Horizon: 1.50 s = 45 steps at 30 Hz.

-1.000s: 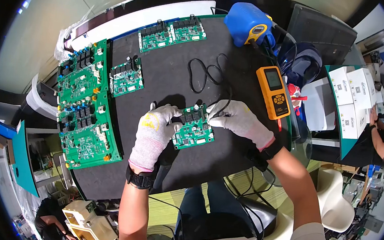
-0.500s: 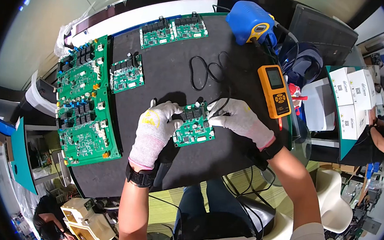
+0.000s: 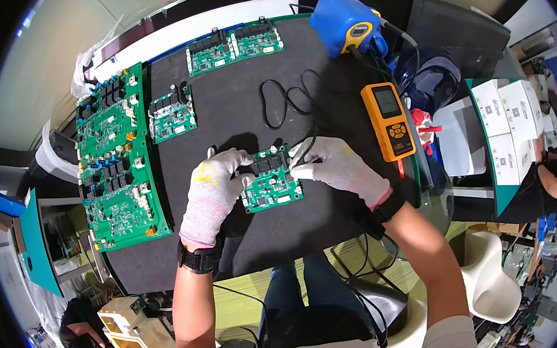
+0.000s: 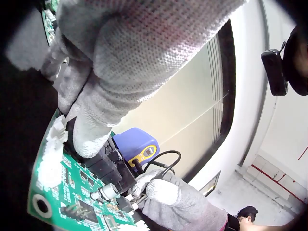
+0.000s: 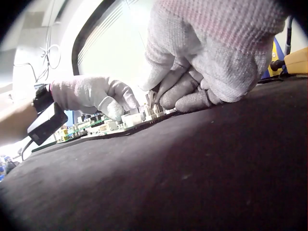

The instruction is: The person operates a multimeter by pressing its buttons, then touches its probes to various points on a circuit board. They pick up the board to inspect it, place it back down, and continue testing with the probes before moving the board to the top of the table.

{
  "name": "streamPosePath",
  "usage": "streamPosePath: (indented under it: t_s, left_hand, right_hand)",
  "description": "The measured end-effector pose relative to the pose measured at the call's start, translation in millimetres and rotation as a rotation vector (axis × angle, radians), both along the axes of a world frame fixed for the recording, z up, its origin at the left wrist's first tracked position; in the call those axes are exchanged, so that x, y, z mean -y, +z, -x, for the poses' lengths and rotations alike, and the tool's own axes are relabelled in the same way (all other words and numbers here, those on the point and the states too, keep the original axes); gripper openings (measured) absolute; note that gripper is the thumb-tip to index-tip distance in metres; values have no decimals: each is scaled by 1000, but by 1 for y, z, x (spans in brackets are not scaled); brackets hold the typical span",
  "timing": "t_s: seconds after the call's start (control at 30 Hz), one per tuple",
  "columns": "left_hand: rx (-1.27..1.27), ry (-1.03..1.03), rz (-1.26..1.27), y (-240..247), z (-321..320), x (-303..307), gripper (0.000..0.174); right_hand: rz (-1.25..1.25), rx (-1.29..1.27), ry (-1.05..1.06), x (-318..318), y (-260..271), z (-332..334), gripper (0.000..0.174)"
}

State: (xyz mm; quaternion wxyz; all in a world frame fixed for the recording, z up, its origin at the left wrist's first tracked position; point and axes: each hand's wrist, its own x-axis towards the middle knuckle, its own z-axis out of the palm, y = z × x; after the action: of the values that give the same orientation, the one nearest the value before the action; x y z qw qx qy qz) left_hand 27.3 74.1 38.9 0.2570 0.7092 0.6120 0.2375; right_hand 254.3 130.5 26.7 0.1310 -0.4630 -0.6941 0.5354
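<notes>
Small green board (image 3: 274, 188) is sitting at the black mat (image 3: 221, 112), nearer its near edge than its far one; whether it's resting fully flat, can't tell. Left hand (image 3: 217, 176) is gripping the board's left edge; right hand (image 3: 339, 167) is pinching the black cord (image 3: 311, 145) at its upper right corner, tip hidden by the fingers; hands are working apart, board between them. Cord is looping over the mat's far middle; orange meter (image 3: 387, 122) is lying along the mat's right edge; blue station (image 3: 340, 25) is standing at its far right corner; paired boards (image 3: 235, 46) are lining its far edge, larger green boards (image 3: 116, 214) its left edge, single board (image 3: 172, 114) lying just inside those; bare mat is running from the held board to the near edge.
</notes>
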Motion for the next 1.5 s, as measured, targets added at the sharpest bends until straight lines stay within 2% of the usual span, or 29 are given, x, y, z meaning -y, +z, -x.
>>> streamPosePath:
  t_s: [0.07, 0.17, 0.3, 0.5, 0.93, 1.0, 1.03, 1.1, 1.5]
  left_hand:
    - [-20, -7, -32, -1, 0, 0, 29]
    - [41, 19, 50, -2, 1, 0, 29]
    - [-3, -8, -16, -4, 2, 0, 30]
    - [20, 10, 38, 4, -1, -1, 30]
    - [-2, 18, 22, 0, 0, 0, 30]
    - [-1, 19, 27, 0, 0, 0, 30]
    - [0, 18, 32, 0, 0, 0, 30]
    - [3, 19, 32, 0, -1, 0, 30]
    - [6, 9, 6, -4, 1, 0, 29]
  right_hand:
    - [-7, -3, 8, -1, 0, 0, 24]
    - [-21, -52, 22, 0, -3, -1, 23]
    - [28, -120, 8, 1, 1, -1, 19]
    - [-24, -223, 20, -2, -10, -6, 24]
    - [39, -213, 16, 0, -7, -4, 25]
    - [136, -159, -17, 1, 2, -2, 15]
    - [136, -159, -16, 1, 0, -3, 15]
    - [-2, -196, 20, 1, -7, -4, 25]
    - [29, -132, -37, 4, -1, -2, 26]
